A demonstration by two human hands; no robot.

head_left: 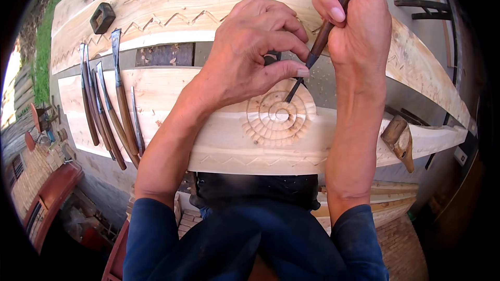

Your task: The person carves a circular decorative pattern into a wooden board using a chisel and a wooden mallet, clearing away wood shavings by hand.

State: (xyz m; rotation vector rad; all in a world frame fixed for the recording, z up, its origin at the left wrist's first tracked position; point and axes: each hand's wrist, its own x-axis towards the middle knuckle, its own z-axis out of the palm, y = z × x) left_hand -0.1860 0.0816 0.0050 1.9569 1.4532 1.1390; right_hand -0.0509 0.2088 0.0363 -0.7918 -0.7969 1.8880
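Observation:
My right hand is wrapped round the dark wooden handle of a carving chisel. The thumb and a finger of my left hand close on its metal shank lower down. Its tip slants down onto a round carved rosette, cut with concentric rings and petal-like notches. The rosette sits in a long pale wooden board, which lies crosswise in front of me and has a faint zigzag line along its near edge. My left forearm crosses above this board.
A second pale board with a carved zigzag lies beyond. Several more chisels rest across the near board at left. A dark angular block sits on the far board. A wooden mallet-like piece lies at the right end.

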